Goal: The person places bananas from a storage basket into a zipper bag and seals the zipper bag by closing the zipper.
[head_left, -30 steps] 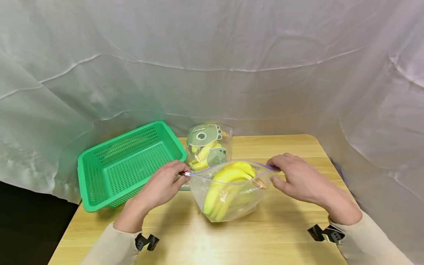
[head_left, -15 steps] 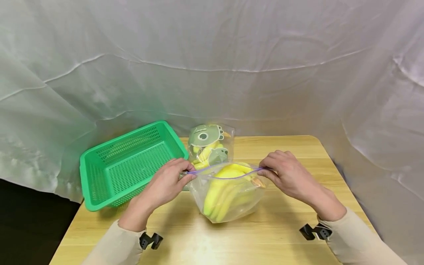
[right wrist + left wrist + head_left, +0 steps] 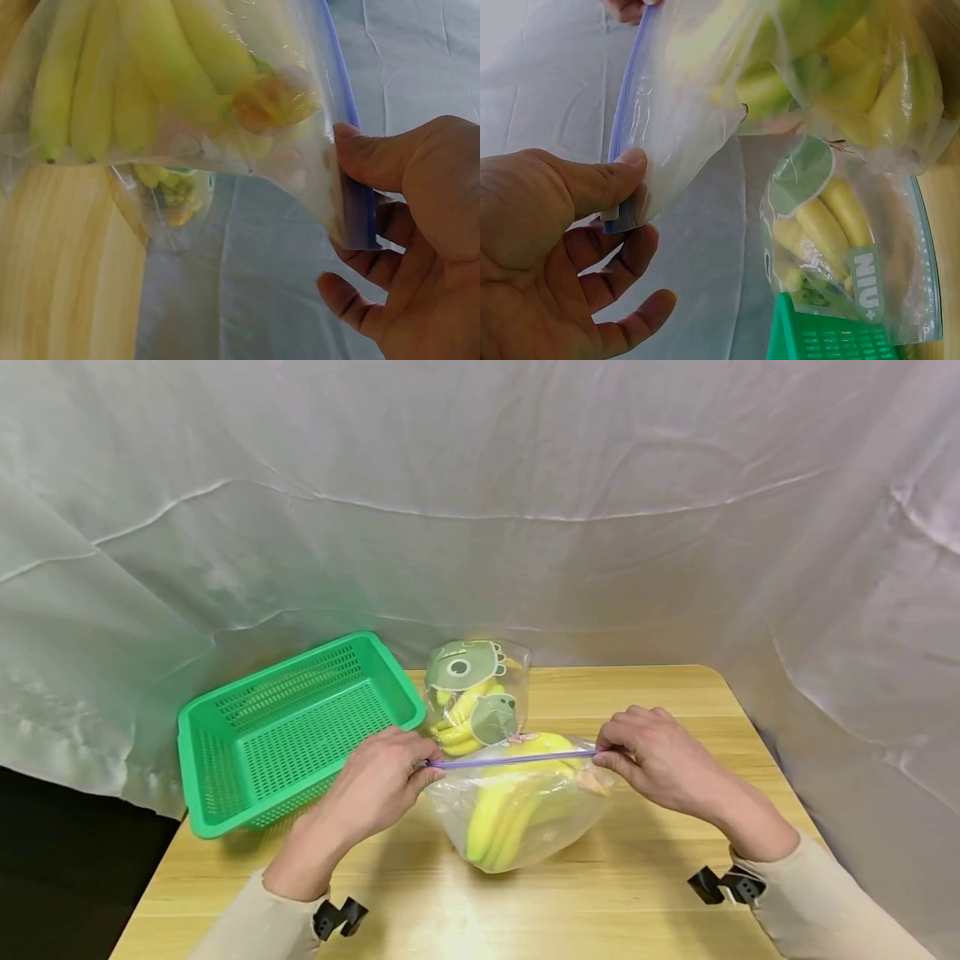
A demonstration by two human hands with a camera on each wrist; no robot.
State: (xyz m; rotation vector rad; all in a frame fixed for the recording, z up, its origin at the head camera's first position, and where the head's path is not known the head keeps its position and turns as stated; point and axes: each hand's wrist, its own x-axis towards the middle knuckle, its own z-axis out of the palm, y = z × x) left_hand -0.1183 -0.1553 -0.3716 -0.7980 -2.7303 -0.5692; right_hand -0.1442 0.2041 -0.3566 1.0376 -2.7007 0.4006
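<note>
A clear zipper bag [image 3: 450, 806] with a purple zip strip [image 3: 517, 759] holds a bunch of bananas [image 3: 498, 818]. At the strip's left end my left hand [image 3: 386, 772] pinches the bag between thumb and fingers, by the small white slider [image 3: 609, 214]. My right hand [image 3: 660, 764] pinches the opposite top corner the same way, thumb on the near face in the right wrist view. The strip is drawn straight between the hands, and its two edges lie together. Yellow fruit and brown stem ends [image 3: 274, 101] show through the plastic.
Behind stands a second clear bag [image 3: 472, 693] with a green cartoon print and bananas inside. To the left sits a green perforated basket [image 3: 300, 743] on the wooden table [image 3: 637, 893]. A grey-white sheet [image 3: 480, 510] hangs around the back and sides.
The bag's mouth gaped open a second ago; now its edges are pulled together in a straight line. My right hand moved inward, then slightly outward again, and the left hand shifted a little.
</note>
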